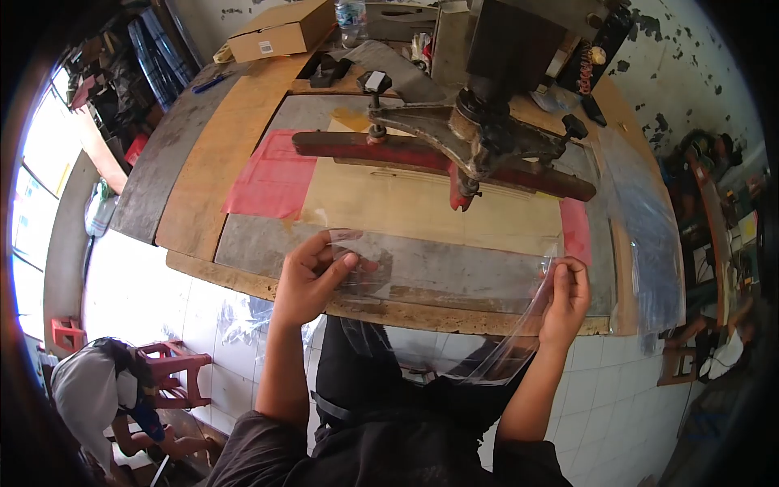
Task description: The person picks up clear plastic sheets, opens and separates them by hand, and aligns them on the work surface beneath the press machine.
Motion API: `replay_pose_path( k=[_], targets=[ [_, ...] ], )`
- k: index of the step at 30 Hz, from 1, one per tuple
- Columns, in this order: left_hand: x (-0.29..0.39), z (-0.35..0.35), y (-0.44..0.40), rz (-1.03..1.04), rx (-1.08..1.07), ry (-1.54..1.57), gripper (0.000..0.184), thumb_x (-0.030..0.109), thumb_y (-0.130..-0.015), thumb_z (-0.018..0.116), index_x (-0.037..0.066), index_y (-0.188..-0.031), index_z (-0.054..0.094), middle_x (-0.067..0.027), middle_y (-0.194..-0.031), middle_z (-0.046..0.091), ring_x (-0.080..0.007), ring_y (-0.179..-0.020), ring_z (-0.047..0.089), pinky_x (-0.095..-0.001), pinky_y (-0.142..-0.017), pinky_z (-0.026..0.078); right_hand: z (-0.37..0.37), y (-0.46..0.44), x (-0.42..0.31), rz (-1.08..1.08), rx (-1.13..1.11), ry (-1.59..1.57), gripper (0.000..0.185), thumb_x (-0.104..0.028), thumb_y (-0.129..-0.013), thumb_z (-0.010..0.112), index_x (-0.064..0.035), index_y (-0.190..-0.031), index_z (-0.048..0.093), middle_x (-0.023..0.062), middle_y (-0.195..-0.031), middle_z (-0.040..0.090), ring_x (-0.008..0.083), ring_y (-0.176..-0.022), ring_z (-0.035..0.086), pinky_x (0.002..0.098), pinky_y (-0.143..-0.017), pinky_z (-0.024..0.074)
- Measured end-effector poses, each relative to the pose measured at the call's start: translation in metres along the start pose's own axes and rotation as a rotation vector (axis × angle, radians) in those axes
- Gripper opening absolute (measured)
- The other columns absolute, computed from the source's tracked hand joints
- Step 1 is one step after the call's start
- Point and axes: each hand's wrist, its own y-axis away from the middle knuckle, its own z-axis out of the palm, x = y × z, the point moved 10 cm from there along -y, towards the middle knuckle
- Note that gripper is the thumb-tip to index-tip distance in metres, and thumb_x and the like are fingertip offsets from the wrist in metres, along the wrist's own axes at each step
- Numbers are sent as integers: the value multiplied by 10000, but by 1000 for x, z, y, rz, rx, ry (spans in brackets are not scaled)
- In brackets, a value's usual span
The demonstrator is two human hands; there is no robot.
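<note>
A clear plastic sheet (454, 272) stretches between my two hands at the front edge of the machine bed, its lower part sagging over the edge toward my lap. My left hand (312, 272) pinches its left end between thumb and fingers. At the other end, my right hand (565, 296) grips the right edge, where the film bunches into folds. Just beyond the sheet lies a cream-coloured pad (389, 203) with red tape (272, 174) at its left side. Above the pad hangs a long red press bar (373, 150) on a metal bracket (462, 122).
Clear plastic sheets (645, 227) hang over the table's right side. A cardboard box (280, 32) and a water bottle (351, 23) stand at the back. A blue pen (208, 84) lies at the left. A person (101, 398) bends near a red stool (174, 373) at lower left.
</note>
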Motion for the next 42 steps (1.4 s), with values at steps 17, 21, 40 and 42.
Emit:
replay_pose_path(
  k=[17, 21, 40, 42],
  targets=[
    [-2, -7, 2, 3, 49, 58, 344, 64, -1099, 583, -59, -1419, 551, -148, -1041, 786, -157, -1024, 734, -278, -842, 579, 2, 0, 7, 57, -15, -12, 182, -212, -1061, 694, -40, -1115, 672, -28, -932, 669, 41, -830, 584, 211, -733, 465],
    [4, -5, 3, 0, 52, 61, 329, 76, -1106, 573, -66, -1402, 558, -146, -1050, 789, -170, -1037, 740, -283, -820, 605, 0, -2, 9, 46, -38, -29, 176, -204, -1062, 693, -38, -1119, 672, -27, -948, 672, 44, -842, 592, 203, -752, 465],
    [0, -9, 4, -10, 74, 118, 308, 168, -1107, 599, -92, -1269, 628, -181, -1017, 790, -151, -861, 744, -274, -721, 615, -5, -3, 12, 52, -29, 20, 179, -167, -1059, 692, -17, -1154, 671, -3, -1021, 671, 61, -908, 603, 210, -834, 461],
    [-4, -8, 3, -5, 31, 72, 297, 131, -1109, 586, -99, -1294, 617, -164, -1075, 776, -205, -1056, 756, -307, -796, 645, -3, -2, 11, 51, -36, 8, 178, -164, -1059, 692, -17, -1157, 670, -4, -1025, 670, 62, -908, 602, 212, -839, 461]
  ],
)
